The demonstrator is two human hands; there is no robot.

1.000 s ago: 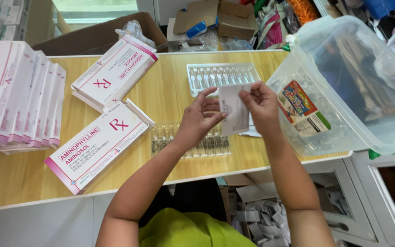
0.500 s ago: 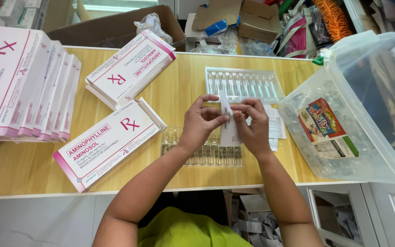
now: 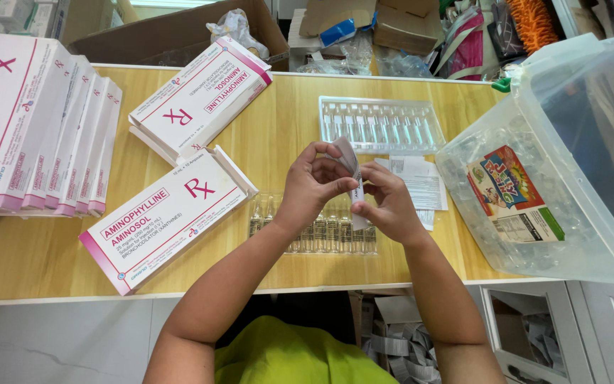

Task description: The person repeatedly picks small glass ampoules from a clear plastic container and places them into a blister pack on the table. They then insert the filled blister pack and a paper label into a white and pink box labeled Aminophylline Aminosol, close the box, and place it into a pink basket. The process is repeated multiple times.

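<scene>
My left hand [image 3: 312, 186] and my right hand [image 3: 388, 205] meet over the wooden table [image 3: 278, 114], both pinching a folded white paper leaflet [image 3: 350, 162] held upright between the fingertips. Right under my hands lies a clear tray of glass ampoules [image 3: 314, 231]. Beyond them sits a second clear plastic tray [image 3: 380, 124], with another printed leaflet [image 3: 421, 186] flat on the table beside my right hand. A white and pink medicine box [image 3: 168, 217] lies open at one end to the left of my left forearm.
Another white and pink box [image 3: 200, 96] lies further back. Several like boxes [image 3: 33, 121] stand in a row at the far left. A large clear plastic bin [image 3: 556, 163] fills the right side. Cardboard boxes [image 3: 172, 28] and clutter line the table's back edge.
The leaflet has gone from spread wide between my hands to a narrow folded strip. My hands have drawn closer together, nearer the ampoule tray.
</scene>
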